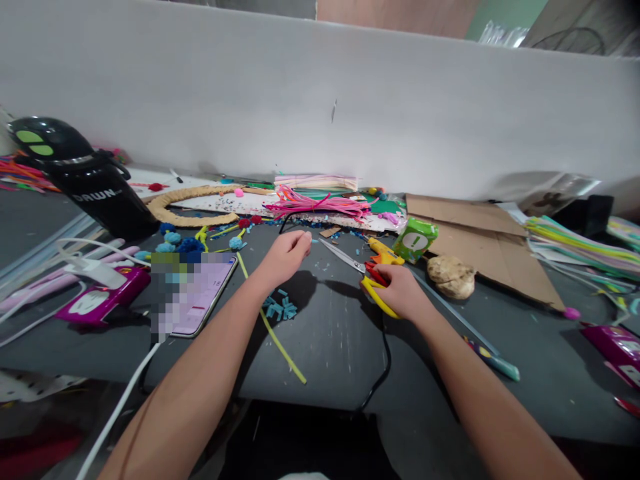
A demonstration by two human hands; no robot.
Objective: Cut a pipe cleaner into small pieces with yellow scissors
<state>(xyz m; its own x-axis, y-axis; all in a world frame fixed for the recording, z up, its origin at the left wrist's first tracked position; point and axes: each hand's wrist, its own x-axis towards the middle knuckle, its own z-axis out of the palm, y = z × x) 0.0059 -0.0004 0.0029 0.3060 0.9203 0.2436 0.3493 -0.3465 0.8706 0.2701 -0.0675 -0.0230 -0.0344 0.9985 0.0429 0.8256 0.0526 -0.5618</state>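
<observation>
My right hand (400, 290) grips the yellow and red handles of a pair of scissors (350, 261), whose blades point up and left over the dark table (330, 340). My left hand (286, 257) hovers with fingers curled just left of the blade tips, pinching something too small to make out. Small blue cut pieces (280, 308) lie below the left hand, beside a long yellow-green strip (273, 327). A bundle of pink pipe cleaners (320, 203) lies beyond both hands.
A phone (200, 293) lies at left next to a purple pack (103, 300) and a black bottle (85, 177). A woven ring (193, 205), pompoms (177, 243), a yellow glue gun (383, 252), a green box (415, 239), cardboard (490, 243) and stacked sheets (585, 243) crowd the back. A white partition stands behind.
</observation>
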